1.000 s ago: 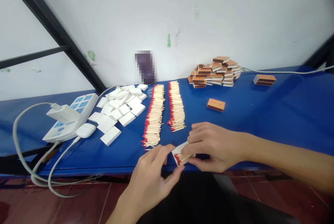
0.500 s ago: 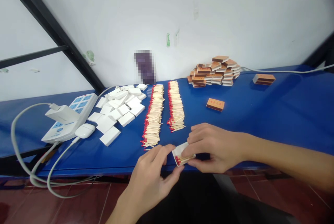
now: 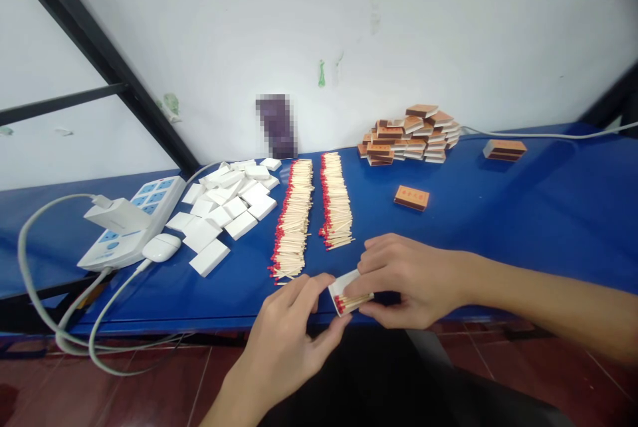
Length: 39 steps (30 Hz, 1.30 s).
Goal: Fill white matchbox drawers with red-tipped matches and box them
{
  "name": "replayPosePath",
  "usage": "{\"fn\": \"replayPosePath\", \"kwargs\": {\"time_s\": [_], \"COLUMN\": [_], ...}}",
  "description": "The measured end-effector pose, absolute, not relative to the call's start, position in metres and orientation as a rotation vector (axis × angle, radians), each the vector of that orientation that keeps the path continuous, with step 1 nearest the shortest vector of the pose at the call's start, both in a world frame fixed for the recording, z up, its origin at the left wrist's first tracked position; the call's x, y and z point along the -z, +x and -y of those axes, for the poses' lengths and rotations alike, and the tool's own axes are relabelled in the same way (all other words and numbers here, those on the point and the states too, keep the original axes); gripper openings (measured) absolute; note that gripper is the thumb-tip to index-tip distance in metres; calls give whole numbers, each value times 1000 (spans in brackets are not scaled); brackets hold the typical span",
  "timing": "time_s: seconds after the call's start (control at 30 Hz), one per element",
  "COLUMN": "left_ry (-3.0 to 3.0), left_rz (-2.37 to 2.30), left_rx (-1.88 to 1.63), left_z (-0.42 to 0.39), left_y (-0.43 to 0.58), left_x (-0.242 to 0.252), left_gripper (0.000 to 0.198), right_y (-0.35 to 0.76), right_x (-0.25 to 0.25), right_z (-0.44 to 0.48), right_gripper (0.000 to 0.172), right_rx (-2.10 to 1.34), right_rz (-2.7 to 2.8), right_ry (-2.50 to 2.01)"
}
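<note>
Between my two hands, at the table's front edge, is a white matchbox tray [image 3: 335, 291] with red-tipped matches [image 3: 349, 302] lying in it. My left hand [image 3: 294, 321] grips the tray's left end between thumb and fingers. At the right end, my right hand [image 3: 403, 281] holds the tray, its fingers bent over the matches and hiding part of them. Just beyond the hands run two long rows of loose matches, a left row [image 3: 294, 221] and a right row [image 3: 336, 204], heads to the left. An orange matchbox sleeve [image 3: 411, 198] lies beyond my right hand.
White trays [image 3: 219, 204] are heaped on the blue table [image 3: 498, 228] at left, beside a power strip [image 3: 134, 228] with a charger and cables. Orange sleeves [image 3: 411, 138] are piled against the wall; another sleeve [image 3: 504, 150] lies farther right. A pixelated dark object [image 3: 279, 125] leans at the back.
Both hands keep their hold on the tray, almost still. The fingers of my right hand have shifted slightly left over the matches. The view has tilted very slightly.
</note>
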<state>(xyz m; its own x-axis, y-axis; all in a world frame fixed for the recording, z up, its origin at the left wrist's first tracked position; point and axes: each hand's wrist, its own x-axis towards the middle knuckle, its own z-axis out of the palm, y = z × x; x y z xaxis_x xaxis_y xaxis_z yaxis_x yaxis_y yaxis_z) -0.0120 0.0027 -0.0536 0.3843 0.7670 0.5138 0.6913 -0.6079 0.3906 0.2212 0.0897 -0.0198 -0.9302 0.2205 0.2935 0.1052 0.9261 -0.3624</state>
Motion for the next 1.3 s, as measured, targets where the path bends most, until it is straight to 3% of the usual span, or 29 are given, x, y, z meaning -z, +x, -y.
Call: {"fn": "replayPosePath", "kwargs": {"time_s": [0.9, 1.3], "left_ry": [2508, 2507], "left_rz": [-1332, -1372], "left_rx": [-1031, -1035], "left_z": [-2, -2], "left_y": [-11, -11], "left_x": [53, 57], "left_gripper": [23, 24], "right_y": [222, 222], "right_x": [18, 18], "right_z": [-89, -87], "right_gripper": [23, 26], "right_rx": [-756, -628], "right_rz": [2705, 2756], "right_ry": [-188, -219]}}
